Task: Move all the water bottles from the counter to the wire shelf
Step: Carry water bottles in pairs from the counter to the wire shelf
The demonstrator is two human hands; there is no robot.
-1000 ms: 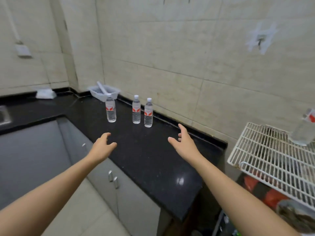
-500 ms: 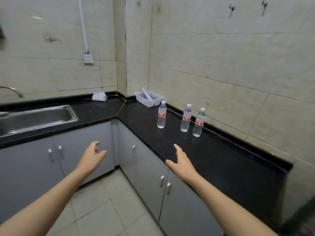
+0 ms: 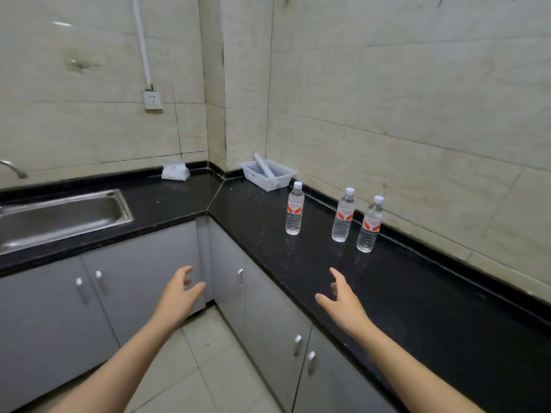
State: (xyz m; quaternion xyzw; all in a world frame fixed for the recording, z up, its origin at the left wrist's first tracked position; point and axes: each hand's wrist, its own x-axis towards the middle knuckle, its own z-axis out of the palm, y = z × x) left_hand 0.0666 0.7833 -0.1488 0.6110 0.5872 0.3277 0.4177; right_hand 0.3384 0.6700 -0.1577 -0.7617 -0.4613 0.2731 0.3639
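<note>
With both the left hand [image 3: 182, 293] and right hand [image 3: 343, 296] empty, fingers apart, grip the water bottles [image 3: 343, 217] mid-label near the counter [image 3: 417, 293] back edge.

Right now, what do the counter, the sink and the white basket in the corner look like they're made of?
The counter looks like polished black stone, maybe granite: it is glossy, with pale specks and a seam at the corner. The sink looks like brushed stainless steel, going by its grey metallic sheen. The basket is probably moulded white plastic, as its walls are perforated.
</note>
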